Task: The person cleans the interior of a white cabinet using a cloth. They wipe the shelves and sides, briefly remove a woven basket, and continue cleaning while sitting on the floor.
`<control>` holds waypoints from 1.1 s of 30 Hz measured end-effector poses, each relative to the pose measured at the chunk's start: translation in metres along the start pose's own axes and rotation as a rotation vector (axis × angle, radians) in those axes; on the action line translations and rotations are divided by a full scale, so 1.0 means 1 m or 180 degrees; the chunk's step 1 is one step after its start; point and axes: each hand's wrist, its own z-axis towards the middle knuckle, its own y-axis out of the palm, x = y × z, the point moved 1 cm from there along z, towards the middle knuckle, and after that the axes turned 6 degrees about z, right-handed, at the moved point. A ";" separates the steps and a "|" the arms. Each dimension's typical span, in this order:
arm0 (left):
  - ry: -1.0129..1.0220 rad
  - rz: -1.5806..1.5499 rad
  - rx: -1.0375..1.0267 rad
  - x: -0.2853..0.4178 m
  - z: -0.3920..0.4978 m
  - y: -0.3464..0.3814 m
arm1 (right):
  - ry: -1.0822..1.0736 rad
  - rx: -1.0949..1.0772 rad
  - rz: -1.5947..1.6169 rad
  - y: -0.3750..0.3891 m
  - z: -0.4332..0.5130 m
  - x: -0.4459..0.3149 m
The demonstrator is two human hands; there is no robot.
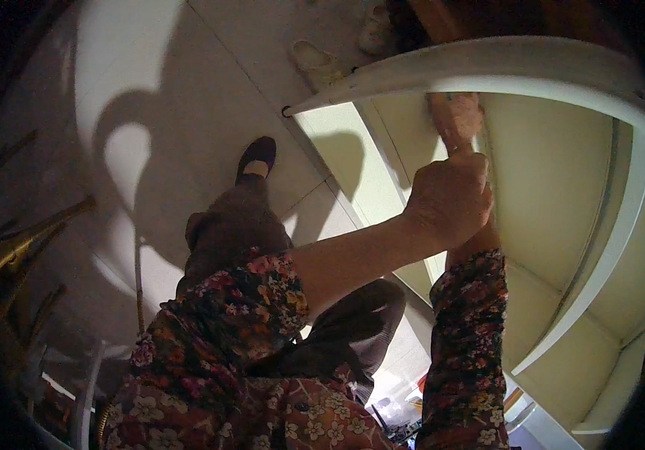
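My left hand [452, 194] is curled, with its back towards the camera, over a cream-coloured inner panel [547, 185] below a curved white rim [502, 64]. What lies inside its fingers is hidden. My right forearm [474, 242], in a floral sleeve, runs up behind my left hand, and the two overlap. Just beyond my left hand, another hand-shaped patch of skin [460, 121] shows under the rim. I cannot tell whether it is my right hand or another person's hand.
A curved white bar [609, 287] crosses the cream panels at the right. Shoes [314, 59] stand on the tiled floor beyond the rim. My own dark shoe [258, 154] is left of the panels. Brass-coloured metal parts [19, 253] are at the left edge.
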 end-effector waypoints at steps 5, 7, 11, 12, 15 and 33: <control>0.0554 0.0004 0.0451 -0.001 -0.003 0.015 | -0.1236 0.0431 0.0308 -0.022 -0.072 0.003; 0.0606 0.0086 0.0777 -0.006 0.001 0.015 | -0.1360 0.0542 0.0859 -0.013 -0.098 -0.010; 0.0632 0.0571 0.0822 -0.012 0.003 0.013 | -0.1532 0.0343 0.0648 -0.025 -0.139 -0.023; 0.0578 0.0559 0.0617 -0.013 0.003 0.013 | -0.1574 0.0396 0.0649 -0.027 -0.146 -0.024; 0.0605 0.0413 0.0783 -0.008 -0.003 0.015 | -0.1698 0.0241 0.0780 -0.037 -0.158 -0.024; -0.0361 -0.0051 0.0227 -0.026 0.012 -0.002 | -0.0676 -0.0316 -0.0050 0.057 0.031 0.009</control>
